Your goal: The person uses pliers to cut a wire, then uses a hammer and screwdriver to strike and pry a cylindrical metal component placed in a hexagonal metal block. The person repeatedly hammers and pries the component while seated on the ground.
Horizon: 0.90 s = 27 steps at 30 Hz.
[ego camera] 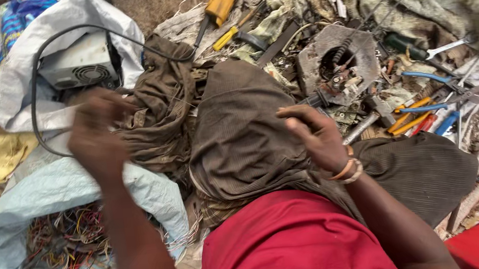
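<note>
Both hands work brown cloth point(239, 134): left hand point(97, 137) blurred, grip unclear; right hand point(313, 137) fingers curled, grip unclear.

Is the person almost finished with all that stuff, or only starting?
Hard to say, but it looks early. Done: a pale sack already holds a heap of stripped coloured wires. In hand: the left hand, blurred, is at a brown cloth; the right hand rests on the person's trouser knee. Left: a grey metal part, pliers and a power supply box lie untouched.
</note>
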Tool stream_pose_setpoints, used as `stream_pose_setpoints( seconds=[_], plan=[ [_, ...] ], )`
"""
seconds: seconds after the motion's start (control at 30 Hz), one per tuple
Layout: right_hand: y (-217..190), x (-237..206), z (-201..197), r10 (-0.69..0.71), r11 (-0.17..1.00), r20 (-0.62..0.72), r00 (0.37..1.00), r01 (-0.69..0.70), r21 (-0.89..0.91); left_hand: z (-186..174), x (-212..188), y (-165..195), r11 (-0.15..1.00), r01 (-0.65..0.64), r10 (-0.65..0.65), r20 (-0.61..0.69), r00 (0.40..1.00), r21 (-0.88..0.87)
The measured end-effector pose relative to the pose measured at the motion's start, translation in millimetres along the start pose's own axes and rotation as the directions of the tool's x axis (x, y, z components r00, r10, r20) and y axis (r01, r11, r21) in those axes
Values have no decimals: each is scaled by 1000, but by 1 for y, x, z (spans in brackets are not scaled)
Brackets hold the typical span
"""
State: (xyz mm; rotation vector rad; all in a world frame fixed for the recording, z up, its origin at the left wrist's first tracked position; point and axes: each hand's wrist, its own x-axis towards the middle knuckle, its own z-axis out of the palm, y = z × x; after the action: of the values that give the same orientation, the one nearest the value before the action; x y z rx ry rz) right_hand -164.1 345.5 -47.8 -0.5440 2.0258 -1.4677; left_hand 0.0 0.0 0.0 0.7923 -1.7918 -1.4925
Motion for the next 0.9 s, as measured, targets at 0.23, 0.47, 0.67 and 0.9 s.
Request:
stream_pose_setpoints(
  seconds=[0.23,0.47,0.67,0.9],
  plan=[
    [9,-96,-83,193,973,-232,953,-155,172,-73,29,51,486,-274,585,-75,808,830],
    [51,-122,-142,247,943,-669,701,-14,333,78,-43,37,779,-225,130,201,971,586],
    [97,-112,-163,277,950,-727,628,-68,304,259,-108,-33,815,-327,-130,702,700,478],
    [130,-86,-103,507,855,-589,629,-279,437,327,-148,-100,772,-467,-93,803,588,432]
  ],
)
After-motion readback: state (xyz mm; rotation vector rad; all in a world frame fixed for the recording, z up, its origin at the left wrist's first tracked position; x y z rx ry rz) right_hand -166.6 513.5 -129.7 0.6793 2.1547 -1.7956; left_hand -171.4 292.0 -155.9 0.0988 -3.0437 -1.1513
